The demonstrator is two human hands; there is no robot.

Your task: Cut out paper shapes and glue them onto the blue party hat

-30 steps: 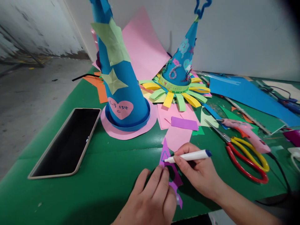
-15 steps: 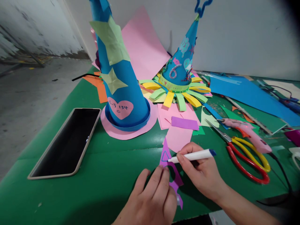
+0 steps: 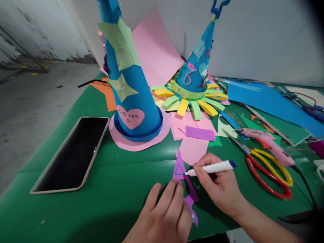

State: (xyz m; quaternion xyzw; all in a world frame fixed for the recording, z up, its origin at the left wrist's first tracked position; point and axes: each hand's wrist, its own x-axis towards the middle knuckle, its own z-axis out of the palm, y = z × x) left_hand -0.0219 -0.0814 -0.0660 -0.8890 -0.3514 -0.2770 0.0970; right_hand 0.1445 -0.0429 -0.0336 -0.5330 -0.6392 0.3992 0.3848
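Observation:
My right hand [image 3: 221, 189] grips a white marker [image 3: 215, 167] with a dark blue cap on its back end. The marker's tip is at the right side of a cut purple paper scrap [image 3: 179, 161]. A small blue triangle outline is drawn on the pointed upper part of that scrap. My left hand [image 3: 164, 211] lies over the scrap with its fingers stretched out, pressing it to the green table, and covers part of it. Pink paper pieces [image 3: 193, 150] lie just beyond, with a purple strip [image 3: 199, 133] on top.
A tall blue cone hat [image 3: 136, 87] with stars and a pink brim stands ahead. Behind it is a smaller decorated cone hat [image 3: 194, 72]. A phone [image 3: 72, 152] lies left. Scissors [image 3: 268, 172], a pink glue gun [image 3: 268, 143] and a blue sheet [image 3: 273, 104] are right.
My right hand has moved slightly right with the marker. Its tip has shifted from the triangle's lower right corner to the scrap's right edge. My left hand stays put.

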